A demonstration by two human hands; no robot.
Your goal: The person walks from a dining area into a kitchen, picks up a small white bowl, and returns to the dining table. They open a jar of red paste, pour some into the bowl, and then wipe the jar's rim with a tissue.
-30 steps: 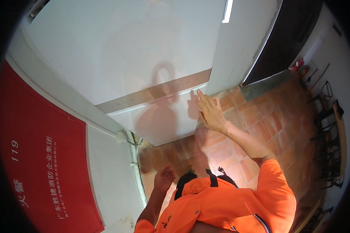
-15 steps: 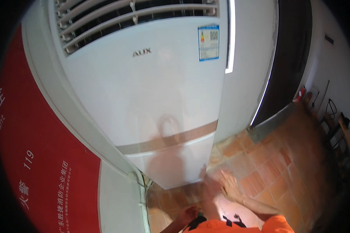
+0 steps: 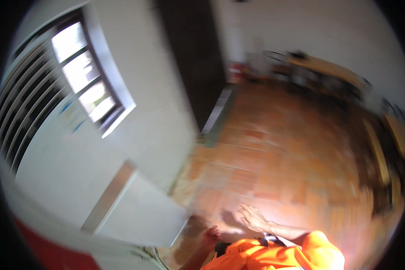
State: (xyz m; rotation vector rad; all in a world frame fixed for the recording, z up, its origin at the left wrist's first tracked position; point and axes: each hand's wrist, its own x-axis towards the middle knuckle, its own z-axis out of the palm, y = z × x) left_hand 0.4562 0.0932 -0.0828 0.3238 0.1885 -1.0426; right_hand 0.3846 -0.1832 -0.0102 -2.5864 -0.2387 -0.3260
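Observation:
My right hand (image 3: 253, 218) hangs over the tiled floor with its fingers apart and nothing in it. Lower and to the left is my left hand (image 3: 210, 236), its fingers loosely curled; I see no object in them. It is nearest to the lower corner of a tall white floor-standing air conditioner (image 3: 139, 211), without touching it. Orange clothing (image 3: 274, 256) covers my body and right upper arm. Motion blurs much of the view.
A window (image 3: 83, 72) is set in the wall beyond the air conditioner, left of a dark doorway (image 3: 191, 54). Reddish tiles (image 3: 274, 148) cover the floor. Wooden-topped furniture (image 3: 326, 67) lines the far wall, with more pieces at right. A red panel (image 3: 54, 247) shows at lower left.
My view has swung to the right, so the air conditioner and red panel have moved left in the picture. The window and more of the room now show. Both hands stay low and apart.

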